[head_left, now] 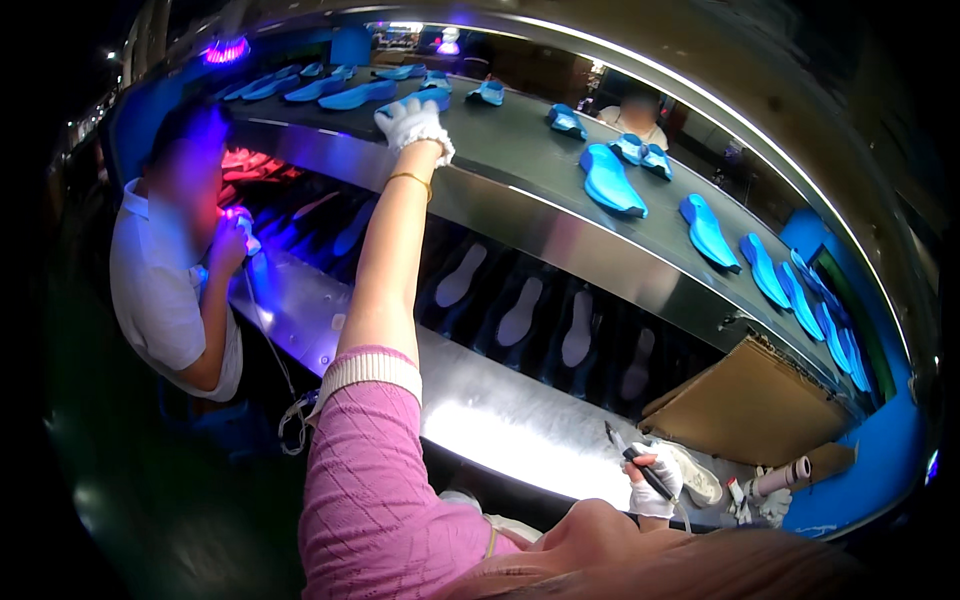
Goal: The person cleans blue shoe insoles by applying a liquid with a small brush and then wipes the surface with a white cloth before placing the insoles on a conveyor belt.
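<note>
My left hand (410,123), in a white glove, reaches far out over the dark conveyor belt (520,150). Its fingers are closed on a blue shoe sole (432,99) lying at the belt's near side. Low on the right, my right hand (655,477) wears a fingerless white glove. It grips a black pen-shaped tool (650,476) with a pale cord; the slim tip points up and left. Beside that hand a whitish shoe (698,474) rests on the bench. Other blue soles, such as a large one (611,181), are spread along the belt.
Under the belt, pale soles (520,312) sit on a dark lower level. A cardboard sheet (750,400) leans at the right, near a pinkish cylinder (782,477). One person (175,290) works at the left under purple light; another (635,120) is behind the belt.
</note>
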A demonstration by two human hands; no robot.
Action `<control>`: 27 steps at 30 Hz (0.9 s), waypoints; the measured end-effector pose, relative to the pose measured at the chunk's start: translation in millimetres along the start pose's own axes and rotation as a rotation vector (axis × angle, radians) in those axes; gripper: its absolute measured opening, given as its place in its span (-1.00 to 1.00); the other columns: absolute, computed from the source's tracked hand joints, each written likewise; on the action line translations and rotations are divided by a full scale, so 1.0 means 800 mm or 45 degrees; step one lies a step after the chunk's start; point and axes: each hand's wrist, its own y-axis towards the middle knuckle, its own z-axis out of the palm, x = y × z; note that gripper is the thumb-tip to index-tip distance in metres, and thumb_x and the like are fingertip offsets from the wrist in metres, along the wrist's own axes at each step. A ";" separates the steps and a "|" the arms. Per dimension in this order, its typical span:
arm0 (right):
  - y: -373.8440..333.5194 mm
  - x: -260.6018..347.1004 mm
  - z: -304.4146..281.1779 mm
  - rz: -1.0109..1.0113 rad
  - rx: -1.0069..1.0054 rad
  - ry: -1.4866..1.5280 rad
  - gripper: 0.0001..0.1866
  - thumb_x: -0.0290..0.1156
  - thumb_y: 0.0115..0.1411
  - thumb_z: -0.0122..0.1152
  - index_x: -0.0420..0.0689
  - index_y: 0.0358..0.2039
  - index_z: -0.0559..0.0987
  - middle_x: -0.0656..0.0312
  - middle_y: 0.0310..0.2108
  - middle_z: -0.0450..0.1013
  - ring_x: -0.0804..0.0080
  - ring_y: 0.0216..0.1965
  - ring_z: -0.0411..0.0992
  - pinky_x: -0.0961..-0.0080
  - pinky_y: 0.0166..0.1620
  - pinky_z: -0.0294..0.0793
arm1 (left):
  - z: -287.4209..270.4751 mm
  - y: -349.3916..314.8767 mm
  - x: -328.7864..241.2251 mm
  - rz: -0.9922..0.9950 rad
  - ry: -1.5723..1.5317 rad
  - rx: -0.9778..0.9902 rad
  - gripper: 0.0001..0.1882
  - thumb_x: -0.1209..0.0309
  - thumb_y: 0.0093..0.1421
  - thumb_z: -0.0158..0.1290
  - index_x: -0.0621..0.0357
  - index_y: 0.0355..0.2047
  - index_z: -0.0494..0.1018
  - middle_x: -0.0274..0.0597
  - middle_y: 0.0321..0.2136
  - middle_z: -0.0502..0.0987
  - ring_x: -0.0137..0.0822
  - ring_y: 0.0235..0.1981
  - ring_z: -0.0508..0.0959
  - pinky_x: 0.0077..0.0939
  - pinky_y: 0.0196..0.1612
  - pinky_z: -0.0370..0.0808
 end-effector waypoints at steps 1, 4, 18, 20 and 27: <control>0.003 0.004 0.003 0.037 -0.020 0.063 -0.74 -0.79 -0.12 0.26 -0.16 -0.47 0.48 0.17 -0.37 0.45 0.46 -0.35 0.45 0.56 -0.25 0.48 | -0.004 0.010 0.003 0.066 -0.013 0.152 -0.53 0.15 0.08 0.03 -0.12 0.02 0.31 -0.22 -0.02 0.43 -0.18 0.07 0.36 -0.06 0.14 0.14; 0.008 0.003 0.006 -0.004 0.019 0.057 -0.76 -0.77 -0.10 0.27 -0.18 -0.45 0.48 0.16 -0.36 0.45 0.47 -0.38 0.45 0.57 -0.26 0.48 | 0.016 -0.003 0.000 0.252 -0.363 0.159 -0.32 -0.10 0.06 -0.01 -0.01 0.10 0.23 -0.02 -0.10 0.48 -0.04 -0.10 0.48 -0.19 0.00 0.37; -0.022 0.026 -0.001 0.084 -0.038 0.186 -0.76 -0.76 -0.10 0.26 -0.19 -0.43 0.49 0.14 -0.39 0.49 0.50 -0.43 0.46 0.60 -0.29 0.47 | -0.004 -0.128 -0.271 0.464 -0.751 0.298 0.10 -0.30 -0.16 0.08 0.21 0.22 0.02 0.20 0.04 0.34 0.00 0.06 0.39 -0.32 0.10 0.31; -0.027 0.026 -0.005 0.118 -0.077 0.158 -0.76 -0.76 -0.11 0.26 -0.19 -0.43 0.48 0.13 -0.39 0.49 0.49 -0.44 0.46 0.60 -0.30 0.47 | 0.001 -0.115 -0.261 0.458 -0.734 0.346 -0.02 -0.23 -0.11 0.09 0.14 0.18 0.10 0.13 0.03 0.36 0.00 0.04 0.40 -0.29 0.15 0.24; -0.030 0.010 -0.020 0.148 -0.108 0.178 -0.75 -0.72 -0.10 0.29 -0.19 -0.40 0.47 0.14 -0.38 0.49 0.49 -0.43 0.46 0.59 -0.28 0.49 | 0.015 -0.044 -0.129 0.200 -0.001 -0.017 -0.48 0.13 -0.03 0.09 -0.03 -0.04 0.36 -0.13 -0.07 0.47 -0.08 0.04 0.39 0.04 0.10 0.19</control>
